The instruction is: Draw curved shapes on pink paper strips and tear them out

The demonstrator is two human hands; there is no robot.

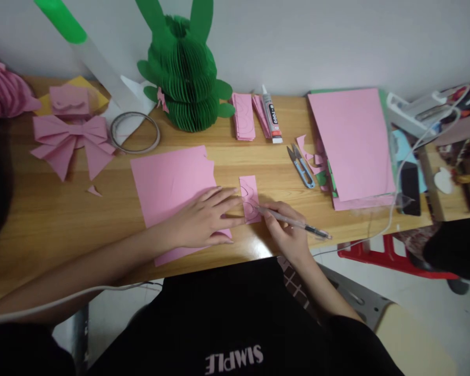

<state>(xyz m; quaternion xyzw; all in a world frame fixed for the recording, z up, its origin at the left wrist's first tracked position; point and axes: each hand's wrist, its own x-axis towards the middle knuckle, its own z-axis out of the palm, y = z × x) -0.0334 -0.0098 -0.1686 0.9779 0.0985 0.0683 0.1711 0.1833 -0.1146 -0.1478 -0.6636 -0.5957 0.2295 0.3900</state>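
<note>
My right hand (286, 228) grips a pen (297, 223), its tip at a small pink paper strip (249, 189). Curved dark outlines are drawn on that strip. My left hand (207, 214) lies flat with fingers spread over a larger pink sheet (172, 180), its fingertips reaching the strip's left edge. A notch shows in the sheet's upper right edge. Behind the strip, a stack of pink strips (243, 117) with a similar outline lies beside a tube of glue (272, 116). Blue-handled thread snips (301, 166) rest to the right.
A green honeycomb-paper figure (188, 78) stands at the back, near a roll of tape (135, 133) and a pink paper bow (72, 138). On the right are stacked pink sheets (352, 141), paper scraps (311, 156), a phone (410, 188) and a white cable (401, 172).
</note>
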